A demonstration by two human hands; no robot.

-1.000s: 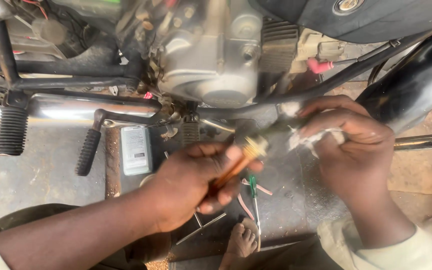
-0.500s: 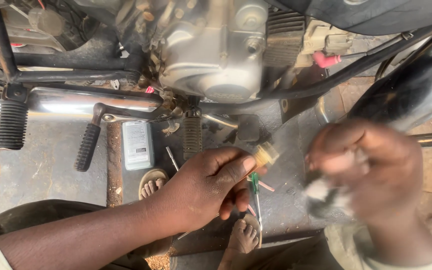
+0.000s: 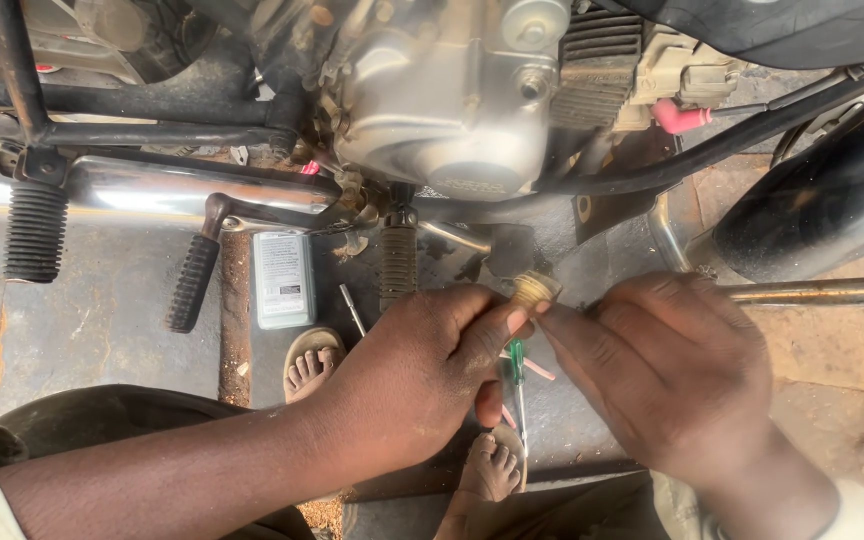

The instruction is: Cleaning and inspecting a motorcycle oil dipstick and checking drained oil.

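Both hands meet in the near middle of the view, just below a motorcycle engine [image 3: 442, 110]. Between them sits a small round brass-coloured part [image 3: 533, 290], ribbed or threaded around its side, dull and grimy, with a pale flat top. The left hand [image 3: 422, 375] is closed around it, thumb and forefinger pinching its near-left edge; most of whatever lies below the part is hidden in that fist. The right hand [image 3: 667, 370] comes in from the right with its fingers curled, and its fingertips [image 3: 552, 318] touch the part's right edge. Whether this hand also holds anything of its own cannot be told.

Just under the two hands a green-handled screwdriver [image 3: 517, 365] lies on the concrete floor [image 3: 102, 320], with thin pink sticks [image 3: 537, 368] beside it. Two bare feet in sandals show near the hands, one to the left [image 3: 310, 365] and one nearer [image 3: 492, 465].

Farther left on the floor, a flat grey-green oil bottle [image 3: 283, 280] lies below the chrome exhaust pipe [image 3: 182, 190]. Two ribbed black rubber footpegs [image 3: 36, 230] hang from the frame at far left, and a third ribbed peg [image 3: 398, 265] stands just behind the left hand. A black tyre [image 3: 832, 210] fills the far right.
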